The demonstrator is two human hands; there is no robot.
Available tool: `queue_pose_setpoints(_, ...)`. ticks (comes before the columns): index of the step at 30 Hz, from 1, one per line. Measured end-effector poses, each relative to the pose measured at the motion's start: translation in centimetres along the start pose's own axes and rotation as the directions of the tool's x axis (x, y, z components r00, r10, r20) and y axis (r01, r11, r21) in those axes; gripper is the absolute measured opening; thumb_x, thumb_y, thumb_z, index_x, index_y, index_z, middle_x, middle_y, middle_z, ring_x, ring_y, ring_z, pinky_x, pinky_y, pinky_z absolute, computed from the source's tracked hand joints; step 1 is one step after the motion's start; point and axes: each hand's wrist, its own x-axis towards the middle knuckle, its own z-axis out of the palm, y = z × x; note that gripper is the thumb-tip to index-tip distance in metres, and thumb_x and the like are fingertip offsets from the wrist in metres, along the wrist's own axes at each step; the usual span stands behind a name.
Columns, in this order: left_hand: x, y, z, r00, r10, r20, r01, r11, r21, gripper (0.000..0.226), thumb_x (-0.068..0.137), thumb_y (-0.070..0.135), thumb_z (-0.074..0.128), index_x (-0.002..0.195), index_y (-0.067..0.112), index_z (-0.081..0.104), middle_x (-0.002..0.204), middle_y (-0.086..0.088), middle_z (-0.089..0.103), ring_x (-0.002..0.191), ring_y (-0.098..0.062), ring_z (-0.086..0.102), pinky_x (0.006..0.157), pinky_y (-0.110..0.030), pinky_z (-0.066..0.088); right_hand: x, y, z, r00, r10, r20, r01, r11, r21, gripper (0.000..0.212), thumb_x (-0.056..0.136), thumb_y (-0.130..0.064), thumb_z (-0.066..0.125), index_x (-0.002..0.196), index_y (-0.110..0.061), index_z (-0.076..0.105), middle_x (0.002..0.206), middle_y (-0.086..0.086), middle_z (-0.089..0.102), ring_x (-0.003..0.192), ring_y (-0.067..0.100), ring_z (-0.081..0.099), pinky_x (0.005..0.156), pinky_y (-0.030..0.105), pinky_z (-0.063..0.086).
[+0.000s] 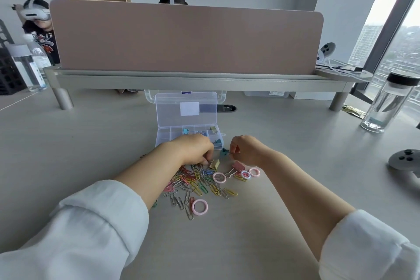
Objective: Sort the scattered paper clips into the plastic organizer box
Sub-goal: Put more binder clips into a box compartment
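Right hand (246,150) pinches a teal binder clip (224,152) (beside the organizer box (162,137)).

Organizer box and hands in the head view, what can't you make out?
- Front compartments of the organizer box: hidden behind the left hand, head view.
- What the left hand holds, if anything: hidden under the hand itself.
- Handles of the teal binder clip: covered by the right hand pinching it.
- Count of the paper clips: overlapping, too small.

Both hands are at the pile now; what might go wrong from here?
The right hand pinches the teal binder clip by its thin wire handle; it may slip before reaching the clear plastic organizer box. The left hand works in the pile of coloured paper clips; its forearm might scatter them.
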Motion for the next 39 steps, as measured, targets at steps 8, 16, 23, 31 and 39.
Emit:
queue_pose_setpoints(8, -0.2, 0.1, 0.0, 0.999, -0.015, 0.046, 0.021, 0.992, -0.121, 0.021, 0.087, 0.016, 0.06, 0.107, 0.012, 0.059, 0.111, -0.008, 0.063, 0.093, -0.018, 0.058, 0.076, -0.027, 0.043, 0.0, 0.1, -0.6, 0.991, -0.04, -0.132, 0.061, 0.985, 0.159, 0.016, 0.079, -0.013, 0.068, 0.091, -0.002, 0.066, 0.1, 0.011, 0.07, 0.078, 0.018, 0.052, 0.068, 0.024, 0.039)
queue_pose_setpoints(16, -0.5, 0.5, 0.2, 0.999, 0.024, 0.021, -0.026, 0.995, 0.093, 0.024, 0.093, 0.019, 0.047, 0.107, 0.004, 0.06, 0.113, -0.016, 0.057, 0.107, -0.03, 0.054, 0.09, -0.039, 0.047, 0.3, -0.3, -0.5, 0.961, -0.031, -0.275, 0.109, 0.956, 0.272, 0.013, 0.074, -0.012, 0.075, 0.082, -0.004, 0.069, 0.078, 0.002, 0.063, 0.071, 0.015, 0.055, 0.055, 0.013, 0.04)
queue_pose_setpoints(23, -0.6, -0.1, 0.5, 0.995, -0.007, -0.095, 0.004, 0.999, -0.032, 0.025, 0.096, 0.018, 0.041, 0.115, 0.005, 0.05, 0.122, -0.013, 0.052, 0.113, -0.027, 0.048, 0.093, -0.037, 0.04, 1.8, -0.1, 0.2, 0.913, 0.039, -0.406, 0.104, 0.94, 0.325, 0.007, 0.078, -0.01, 0.069, 0.08, -0.003, 0.069, 0.087, 0.01, 0.072, 0.072, 0.015, 0.054, 0.067, 0.022, 0.041)
queue_pose_setpoints(31, 1.2, -4.8, -1.3, 0.906, -0.317, -0.279, 0.163, 0.872, -0.461, 0.026, 0.096, 0.02, 0.041, 0.117, 0.007, 0.049, 0.128, -0.012, 0.052, 0.114, -0.026, 0.05, 0.096, -0.036, 0.041, 4.4, -0.2, 0.2, 0.892, 0.073, -0.447, 0.099, 0.932, 0.349, 0.005, 0.08, -0.012, 0.067, 0.081, -0.007, 0.069, 0.086, 0.009, 0.072, 0.071, 0.016, 0.056, 0.068, 0.024, 0.045)
queue_pose_setpoints(39, 4.3, -6.9, -0.7, 0.938, -0.247, -0.244, 0.266, 0.963, 0.048, 0.025, 0.092, 0.005, 0.043, 0.115, 0.009, 0.051, 0.122, -0.012, 0.056, 0.113, -0.029, 0.05, 0.091, -0.039, 0.042, 7.1, -0.7, 0.2, 0.907, 0.017, -0.421, 0.146, 0.925, 0.35, 0.007, 0.081, -0.009, 0.067, 0.085, -0.005, 0.07, 0.09, 0.01, 0.072, 0.076, 0.016, 0.059, 0.076, 0.029, 0.052)
